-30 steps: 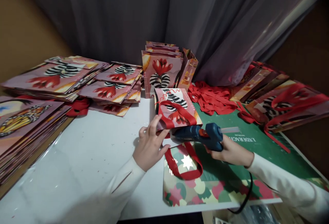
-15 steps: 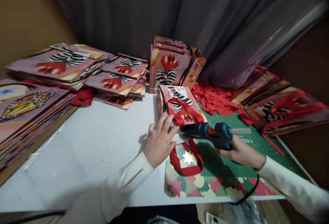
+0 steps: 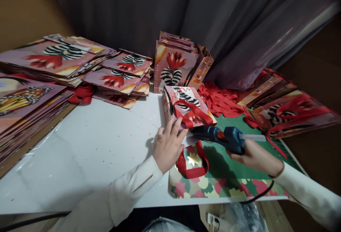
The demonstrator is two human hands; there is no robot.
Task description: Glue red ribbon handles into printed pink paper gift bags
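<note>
A paper gift bag (image 3: pixel 170 106) printed with a zebra-striped figure and a red flower lies in front of me, a red ribbon handle (image 3: pixel 195 109) looped across its top. My left hand (image 3: pixel 168 148) rests against the bag's near edge, fingers stretched out and spread over the rim and ribbon. In my right hand (image 3: pixel 254 157) is a blue hot glue gun (image 3: pixel 233 139), a clear glue stick poking from its back. Its nozzle points left at the bag's near opening; the tip is in shadow and hard to see.
A green bag (image 3: pixel 226 187) with a red handle lies under the work. Flat bag stacks (image 3: pixel 34 114) fill the left side. Standing bags (image 3: pixel 170 68) and a red ribbon heap (image 3: pixel 221 98) are behind; more bags (image 3: pixel 290 111) lean at right. The gun's cord (image 3: pixel 262 193) crosses the table edge.
The view has shifted slightly. My left hand sits a little further right along the bag's edge, and the glue gun has drawn slightly to the right. The bag stays in place.
</note>
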